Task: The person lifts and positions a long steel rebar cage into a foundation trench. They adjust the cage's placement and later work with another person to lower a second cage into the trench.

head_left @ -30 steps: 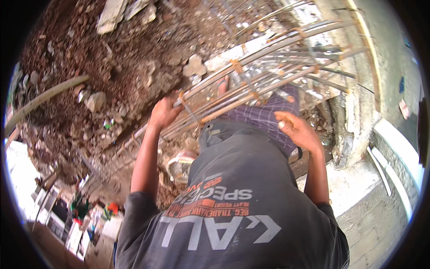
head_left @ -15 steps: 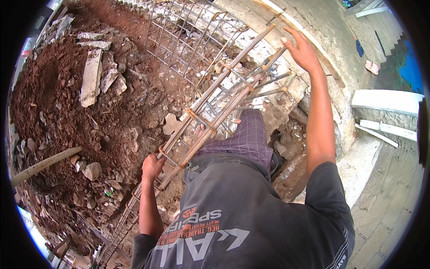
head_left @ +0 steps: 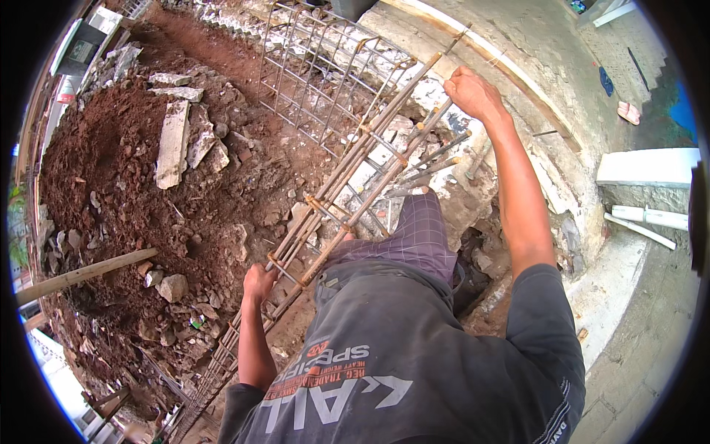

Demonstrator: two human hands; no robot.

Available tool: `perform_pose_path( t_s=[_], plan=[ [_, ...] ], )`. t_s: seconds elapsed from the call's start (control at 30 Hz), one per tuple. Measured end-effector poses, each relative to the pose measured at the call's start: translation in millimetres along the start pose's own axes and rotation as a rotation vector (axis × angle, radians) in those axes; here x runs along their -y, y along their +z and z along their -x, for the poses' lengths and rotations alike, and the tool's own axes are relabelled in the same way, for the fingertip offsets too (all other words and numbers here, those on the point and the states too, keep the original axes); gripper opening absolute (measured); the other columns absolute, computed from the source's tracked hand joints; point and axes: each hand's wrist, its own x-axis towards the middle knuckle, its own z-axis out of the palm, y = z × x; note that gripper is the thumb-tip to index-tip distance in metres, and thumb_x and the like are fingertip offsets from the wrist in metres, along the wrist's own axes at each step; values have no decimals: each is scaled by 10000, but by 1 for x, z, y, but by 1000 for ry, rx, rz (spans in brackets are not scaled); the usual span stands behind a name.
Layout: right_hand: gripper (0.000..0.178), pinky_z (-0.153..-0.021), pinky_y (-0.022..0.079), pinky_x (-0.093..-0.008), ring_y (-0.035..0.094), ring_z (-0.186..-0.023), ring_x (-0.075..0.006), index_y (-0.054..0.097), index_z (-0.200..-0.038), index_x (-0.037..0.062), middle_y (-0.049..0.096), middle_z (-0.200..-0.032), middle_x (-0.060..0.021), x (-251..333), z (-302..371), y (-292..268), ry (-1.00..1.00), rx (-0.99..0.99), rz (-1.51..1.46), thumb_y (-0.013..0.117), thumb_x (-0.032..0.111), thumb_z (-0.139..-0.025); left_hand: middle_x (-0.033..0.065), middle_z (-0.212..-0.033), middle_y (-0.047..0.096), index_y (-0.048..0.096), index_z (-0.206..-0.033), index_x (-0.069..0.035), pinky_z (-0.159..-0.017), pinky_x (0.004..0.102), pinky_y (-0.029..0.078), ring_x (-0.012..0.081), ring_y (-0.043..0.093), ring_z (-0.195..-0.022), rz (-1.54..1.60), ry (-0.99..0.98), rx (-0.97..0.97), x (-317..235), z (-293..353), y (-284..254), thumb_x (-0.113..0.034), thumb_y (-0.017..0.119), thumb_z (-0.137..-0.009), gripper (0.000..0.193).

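A long, narrow rebar cage, its rusty bars joined by square stirrups, slants from the lower left up to the upper right in front of my body. My left hand is closed on its side bar, close to one of the stirrups. At the upper right end, my right hand has its fingers curled at the tip of the right-hand bar; the fingertips are partly hidden. My legs are beneath and beside the cage, in checked trousers.
Another rebar cage lies beyond, by a low concrete edge. Red soil with broken concrete slabs fills the left, where a wooden pole juts in. A rubble hole is beside my leg. White pipes are at the right.
My right hand has gone from spread fingers beside the bar ends to curled on a bar's tip, moving left. My left hand keeps its hold. The whole view has shifted slightly.
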Motion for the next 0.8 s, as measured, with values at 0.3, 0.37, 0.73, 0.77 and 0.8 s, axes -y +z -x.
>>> perform_pose_path(
  t_s=[0.3,0.37,0.73,0.77,0.8],
  plan=[
    [416,-880,486,-468,630,-965,-346,737,-889,38,605,-1137,-199,1,1,10,-98,-92,-23,418,305,-906,300,-1019,644,675,-1015,20,-881,479,478,438,613,-1012,-142,-190,-235,12,-5,19,-476,577,-862,528],
    [439,-863,490,-487,610,-985,-367,734,-943,46,572,-1165,-200,2,3,11,-72,-92,-83,399,330,-928,294,-1050,635,642,-1008,30,-888,487,480,447,606,-1014,-152,-209,-222,6,-3,17,-395,563,-859,457],
    [449,-925,466,-540,504,-1170,-388,560,-1260,152,426,-1294,-184,-5,-8,-3,-124,247,-22,411,457,-965,281,-1449,316,245,-1453,21,-1080,507,300,403,378,-1313,616,-462,-629,-86,22,89,-471,578,-886,821],
    [456,-936,463,-539,494,-1188,-388,539,-1284,165,407,-1321,-181,-6,-10,-4,-136,276,-17,410,465,-966,287,-1465,293,209,-1462,45,-1107,503,268,398,350,-1343,505,-542,-630,-98,20,100,-520,568,-885,884],
    [517,-975,447,-538,440,-1263,-397,462,-1359,202,338,-1404,-174,-8,-13,-5,-120,337,-28,427,515,-948,281,-1465,288,127,-1485,46,-1138,497,216,412,301,-1373,498,-535,-603,-100,19,99,-592,557,-863,990]
  ],
)
